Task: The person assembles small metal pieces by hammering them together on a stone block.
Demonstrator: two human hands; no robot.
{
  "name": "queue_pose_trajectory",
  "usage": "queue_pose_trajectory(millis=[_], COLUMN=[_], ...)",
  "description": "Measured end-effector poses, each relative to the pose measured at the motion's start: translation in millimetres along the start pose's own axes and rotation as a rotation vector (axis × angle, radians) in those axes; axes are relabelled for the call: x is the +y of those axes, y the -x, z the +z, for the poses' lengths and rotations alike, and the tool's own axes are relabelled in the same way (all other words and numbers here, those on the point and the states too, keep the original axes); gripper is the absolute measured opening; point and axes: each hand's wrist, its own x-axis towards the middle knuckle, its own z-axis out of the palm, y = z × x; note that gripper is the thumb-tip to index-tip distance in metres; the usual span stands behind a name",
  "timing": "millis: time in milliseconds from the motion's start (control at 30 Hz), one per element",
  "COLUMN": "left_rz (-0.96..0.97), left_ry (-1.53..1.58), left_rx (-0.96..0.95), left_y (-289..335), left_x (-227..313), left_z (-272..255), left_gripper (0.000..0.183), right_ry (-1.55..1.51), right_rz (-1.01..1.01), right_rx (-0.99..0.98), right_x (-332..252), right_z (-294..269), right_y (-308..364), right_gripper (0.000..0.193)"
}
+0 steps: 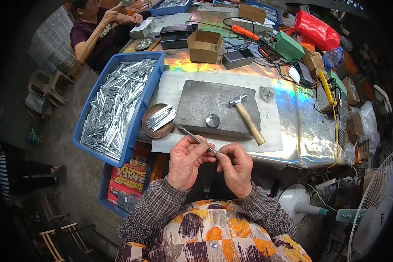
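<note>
Between my hands lies a slim grey metal strip (191,133), tilted with its far end up to the left. The fingers of my left hand (184,162) are closed around its middle, while my right hand (236,169) pinches the near right end, partly hiding it. Just beyond is a grey stone block (201,98) bearing a small round metal piece (212,120) and a wooden-handled hammer (249,118), which lies slanted across the right side. Left of the block, a round brown bowl (162,132) contains several similar silvery strips (160,118).
A blue tray (146,94) heaped with metal strips stands left. Behind the block are an open cardboard box (205,51) and a dark box (238,59). Cables and an orange-handled tool (244,32) lie far right. A fan (373,209) stands near right; another person (94,32) sits far left.
</note>
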Motion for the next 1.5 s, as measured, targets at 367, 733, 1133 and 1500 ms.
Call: queue_pose_trajectory(millis=[367,733,1133,1500], left_rz=[0.078,0.115,0.177,0.429], left_ry=[0.045,-0.072,-0.196,-0.692], left_rx=[0.003,0.018,0.021,0.045], left_y=[-1.4,-4.8,-28.2,-74.1], left_x=[-6.2,-7.0,-2.6,4.3], left_z=[1.8,-0.5,-6.0,-8.9], left_gripper=[0.012,0.013,0.011,0.007], right_ry=[0.119,0.17,0.288,0.539], right_rz=[-0.109,-0.16,-0.167,-0.353], right_rx=[0.094,0.168,0.098,0.201], right_x=[2.4,4.8,8.5,6.4], right_z=[8.4,13.0,-6.9,-40.4], right_y=[0.6,-3.3,-14.2,-27.7], right_gripper=[0.004,0.006,0.01,0.011])
